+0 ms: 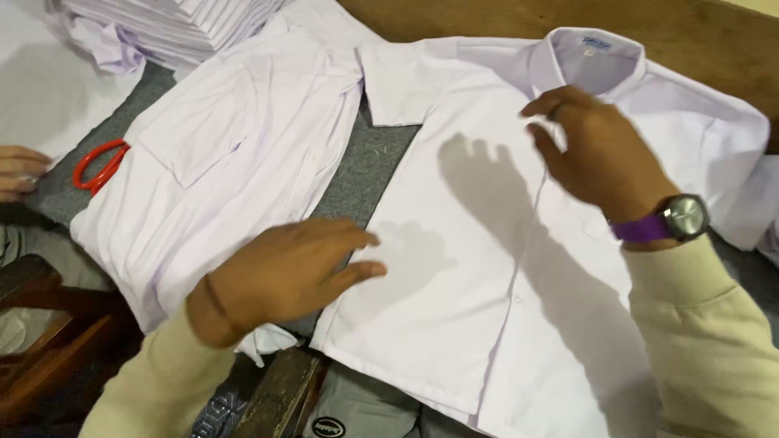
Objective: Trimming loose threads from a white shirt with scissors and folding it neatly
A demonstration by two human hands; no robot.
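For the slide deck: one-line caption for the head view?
Left hand and right hand open over a white shirt spread on a grey-covered table.

The single view comes from a camera worn on the person's head, tilted steeply down and forward over a grey work surface [381, 174], close enough that both forearms enter from the bottom edge. The left hand [284, 272] and right hand [596, 150] sit mid-frame above a white shirt [471, 268] that fills most of the picture. With only one view, no overlap exists; the far edge reaches a stack of folded cloth [182, 28] at top left.
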